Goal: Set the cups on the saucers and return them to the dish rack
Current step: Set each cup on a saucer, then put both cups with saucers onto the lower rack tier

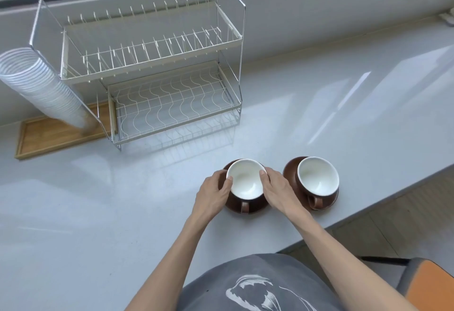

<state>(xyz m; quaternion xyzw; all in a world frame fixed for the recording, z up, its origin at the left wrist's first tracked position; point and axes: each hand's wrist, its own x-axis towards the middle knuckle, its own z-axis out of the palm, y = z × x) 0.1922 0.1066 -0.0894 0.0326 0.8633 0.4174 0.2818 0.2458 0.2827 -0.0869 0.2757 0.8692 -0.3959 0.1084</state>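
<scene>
Fingers (264, 175) of our right hand (277, 189) curl round the near cup (245, 179) from the right; our left hand (213, 191) grips it from the left w/ thumb at the rim. Cup sits on its brown saucer (248, 208), handle toward us. Just to the right, 2nd cup (318, 179) sits on 2nd saucer (290, 170), untouched. Dish rack (157, 70) stands well apart at the back left, both tiers bare, on the grey counter (98, 212).

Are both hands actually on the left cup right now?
Touching. The head view shows the left hand curled against one side of the left cup and the right hand against the other, thumbs at its rim, no gap visible.
</scene>
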